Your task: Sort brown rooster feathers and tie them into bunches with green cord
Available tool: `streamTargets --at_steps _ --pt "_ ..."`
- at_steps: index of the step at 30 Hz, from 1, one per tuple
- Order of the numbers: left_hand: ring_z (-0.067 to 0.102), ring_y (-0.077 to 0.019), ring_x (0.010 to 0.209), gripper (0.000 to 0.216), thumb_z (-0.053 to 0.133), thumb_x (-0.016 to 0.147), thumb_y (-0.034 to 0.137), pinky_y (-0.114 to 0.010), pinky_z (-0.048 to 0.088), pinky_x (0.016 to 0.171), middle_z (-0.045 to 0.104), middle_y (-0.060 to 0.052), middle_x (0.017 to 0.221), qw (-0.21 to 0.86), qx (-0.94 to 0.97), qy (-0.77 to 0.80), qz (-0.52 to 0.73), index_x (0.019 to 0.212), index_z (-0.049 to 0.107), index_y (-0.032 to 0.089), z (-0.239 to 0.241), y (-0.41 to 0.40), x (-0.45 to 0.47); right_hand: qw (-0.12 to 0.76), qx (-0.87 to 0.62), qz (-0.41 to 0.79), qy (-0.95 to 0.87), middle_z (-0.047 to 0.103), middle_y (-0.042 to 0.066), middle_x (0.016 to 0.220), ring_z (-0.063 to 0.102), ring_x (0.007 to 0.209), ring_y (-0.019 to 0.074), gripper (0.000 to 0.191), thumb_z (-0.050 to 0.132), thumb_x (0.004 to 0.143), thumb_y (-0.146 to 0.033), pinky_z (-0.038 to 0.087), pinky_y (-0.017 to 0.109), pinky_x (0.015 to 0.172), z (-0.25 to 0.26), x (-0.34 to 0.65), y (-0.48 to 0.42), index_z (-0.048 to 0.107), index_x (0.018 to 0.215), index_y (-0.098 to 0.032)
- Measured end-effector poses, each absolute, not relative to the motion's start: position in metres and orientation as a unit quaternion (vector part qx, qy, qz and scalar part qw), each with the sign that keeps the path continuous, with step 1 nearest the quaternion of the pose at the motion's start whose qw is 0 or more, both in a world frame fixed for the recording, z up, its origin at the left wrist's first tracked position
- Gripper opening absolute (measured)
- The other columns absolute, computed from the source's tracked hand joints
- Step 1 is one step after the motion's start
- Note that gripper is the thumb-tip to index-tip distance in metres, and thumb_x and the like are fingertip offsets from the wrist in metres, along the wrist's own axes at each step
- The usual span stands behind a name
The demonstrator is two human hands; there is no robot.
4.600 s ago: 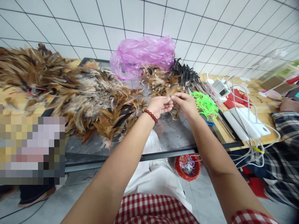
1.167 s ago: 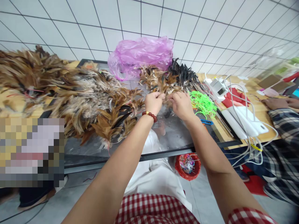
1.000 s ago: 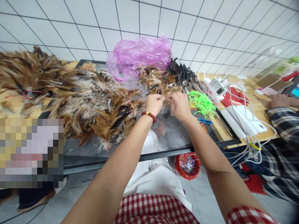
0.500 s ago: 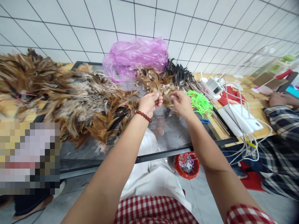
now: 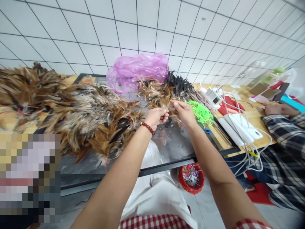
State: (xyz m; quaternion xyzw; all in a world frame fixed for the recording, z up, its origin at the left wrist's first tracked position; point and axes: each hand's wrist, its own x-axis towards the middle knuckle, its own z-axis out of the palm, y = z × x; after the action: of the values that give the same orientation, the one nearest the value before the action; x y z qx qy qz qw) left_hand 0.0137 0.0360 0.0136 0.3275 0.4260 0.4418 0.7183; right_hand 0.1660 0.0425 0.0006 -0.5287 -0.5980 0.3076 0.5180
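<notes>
My left hand (image 5: 156, 117), with a red-brown bead bracelet on its wrist, pinches a small bunch of brown feathers (image 5: 164, 103) by the base. Close on its right is my right hand (image 5: 185, 114), thumb and forefinger pressed together at the side of that bunch. What exactly these fingertips grip is partly lost among the feathers. Just behind both hands lies a loose heap of brown feathers (image 5: 149, 89). A large pile of brown and whitish feathers (image 5: 83, 108) covers the board on the left.
Black feathers (image 5: 179, 83) and a pink plastic bag (image 5: 140, 66) lie along the tiled wall. Bright green cord (image 5: 201, 113) sits right of my right hand, near white cables (image 5: 245, 127). A red basket (image 5: 201, 184) of scraps stands below the edge. A person's plaid sleeve (image 5: 278, 127) shows at right.
My right fingertips have moved left and closed at the feathers in my left hand; before, they were slightly apart from it. The whole view has tilted up a little.
</notes>
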Motion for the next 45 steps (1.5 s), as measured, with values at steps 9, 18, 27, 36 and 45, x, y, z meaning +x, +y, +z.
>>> streamTargets --at_steps 9,18,27,36,45 --pt "0.061 -0.0089 0.062 0.005 0.064 0.081 0.014 -0.022 0.049 0.061 0.067 -0.004 0.077 0.744 0.311 0.386 0.448 0.076 0.064 0.012 0.014 0.037 0.013 0.276 -0.614 -0.180 -0.717 0.066 0.011 0.096 0.054 0.090 0.0252 0.030 0.044 0.095 -0.033 0.034 0.039 0.080 -0.001 0.178 0.035 0.072 0.101 -0.023" --pt "0.068 -0.0182 0.079 0.008 0.072 0.076 0.015 -0.041 0.053 0.083 0.069 -0.009 0.096 0.806 0.335 0.338 0.352 0.079 0.065 0.014 0.010 0.032 0.015 0.212 -0.614 -0.235 -0.723 0.063 0.011 0.091 0.049 0.089 0.0261 0.028 0.047 0.090 -0.022 0.028 0.040 0.079 0.003 0.185 0.034 0.070 0.105 -0.022" --pt "0.059 -0.0068 0.060 0.016 0.054 0.086 0.004 -0.021 0.050 0.067 0.063 -0.003 0.067 0.787 0.280 0.346 0.427 0.074 0.062 0.010 0.011 0.038 0.016 0.223 -0.592 -0.234 -0.738 0.064 0.007 0.090 0.049 0.086 0.0225 0.026 0.049 0.090 -0.023 0.026 0.036 0.078 0.000 0.178 0.034 0.071 0.105 -0.022" --pt "0.068 -0.0138 0.071 0.007 0.059 0.085 0.010 -0.025 0.052 0.067 0.068 -0.004 0.077 0.834 0.238 0.309 0.391 0.080 0.063 0.014 0.016 0.036 0.013 0.212 -0.603 -0.236 -0.732 0.063 0.009 0.090 0.048 0.086 0.0229 0.027 0.046 0.091 -0.022 0.028 0.037 0.079 0.004 0.180 0.034 0.072 0.100 -0.021" --pt "0.062 -0.0062 0.060 0.019 0.051 0.090 0.007 -0.018 0.049 0.064 0.065 -0.002 0.067 0.776 0.222 0.322 0.495 0.074 0.062 0.011 0.013 0.037 0.018 0.419 -0.596 -0.055 -0.683 0.060 0.011 0.107 0.053 0.093 0.0230 0.039 0.060 0.082 -0.032 0.041 0.038 0.081 -0.004 0.175 0.040 0.063 0.118 -0.020"
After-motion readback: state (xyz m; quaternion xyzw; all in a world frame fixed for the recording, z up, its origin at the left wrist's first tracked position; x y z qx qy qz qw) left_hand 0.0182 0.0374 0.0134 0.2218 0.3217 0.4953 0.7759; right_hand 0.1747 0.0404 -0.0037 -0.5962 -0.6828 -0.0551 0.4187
